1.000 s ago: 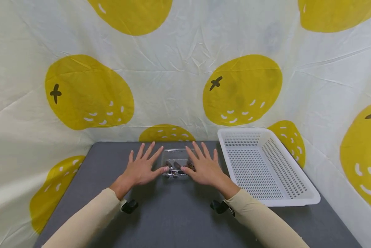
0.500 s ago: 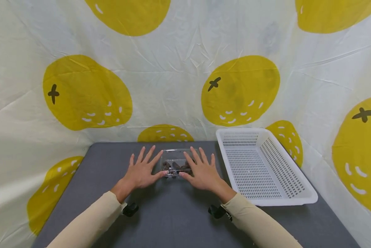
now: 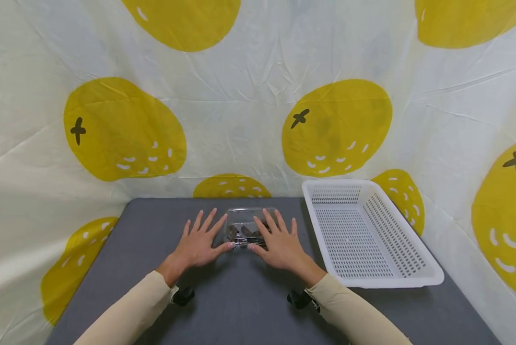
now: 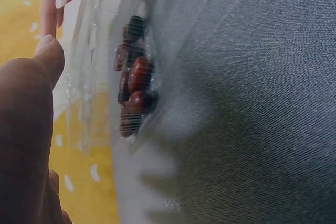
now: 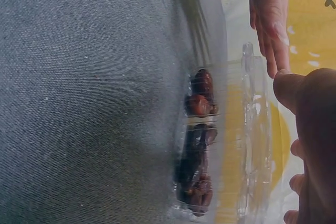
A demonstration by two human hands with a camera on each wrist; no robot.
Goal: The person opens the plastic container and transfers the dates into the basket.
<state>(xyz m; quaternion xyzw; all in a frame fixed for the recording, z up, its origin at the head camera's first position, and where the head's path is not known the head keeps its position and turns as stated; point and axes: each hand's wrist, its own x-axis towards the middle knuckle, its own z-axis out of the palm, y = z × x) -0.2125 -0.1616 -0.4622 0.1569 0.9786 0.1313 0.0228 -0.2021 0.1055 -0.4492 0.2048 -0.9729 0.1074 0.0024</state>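
Note:
A clear plastic box (image 3: 246, 215) stands near the table's far edge, with several glossy reddish-brown dates (image 4: 139, 74) lying in its bottom. My left hand (image 3: 195, 248) is spread flat in the air at the box's left side, thumb toward its front edge. On the other side my right hand (image 3: 281, 248) is spread too, its fingers covering the box's right part in the head view. Both wrist views show the hands above the box, apart from it, and neither holds anything. More dates (image 5: 199, 98) show through the box wall in the right wrist view.
A white perforated plastic basket (image 3: 413, 282) stands at the right of the grey table (image 3: 240, 311), its back edge near the curtain. The curtain (image 3: 232, 134), white with yellow fruit prints, hangs behind the table and along its sides.
Both hands have drawn slightly back toward me, and the right hand has shifted a little left. The box and the basket have not moved.

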